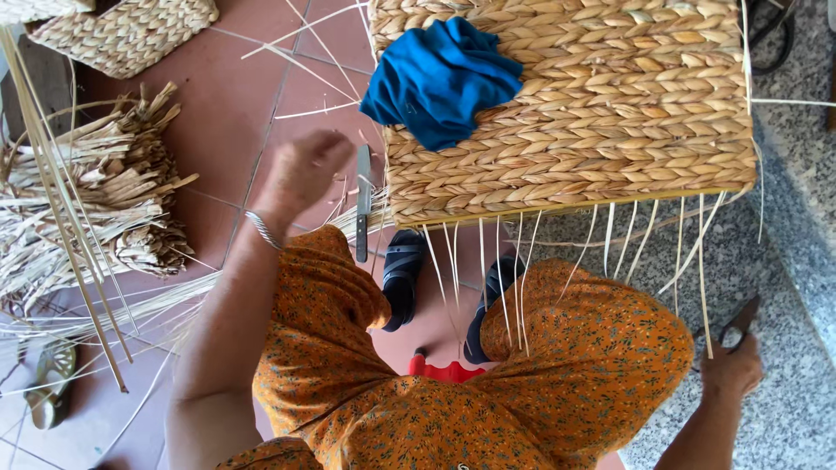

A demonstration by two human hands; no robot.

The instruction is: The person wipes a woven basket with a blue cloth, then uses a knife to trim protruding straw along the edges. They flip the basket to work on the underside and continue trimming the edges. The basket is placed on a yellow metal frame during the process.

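Note:
My left hand (pixel 300 174) hovers over the red tile floor, blurred, with its back to the camera and its fingers curled under. It is just left of a knife (pixel 362 204) lying on the floor and does not touch it. My right hand (pixel 731 367) is low at the right and grips dark scissors (pixel 740 320) that point up toward loose straw ends. These ends hang from the near edge of a large woven straw panel (pixel 610 113). A crumpled blue cloth (pixel 440 78) lies on the panel's left part. My knees in orange patterned fabric fill the bottom.
A heap of dried straw and long thin stalks (pixel 96 209) lies at the left. A smaller woven basket (pixel 122 35) sits at the top left. A sandal (pixel 50 383) lies at the lower left. My feet in dark sandals (pixel 402 274) rest under the panel's edge. Grey stone floor (pixel 784 261) runs along the right.

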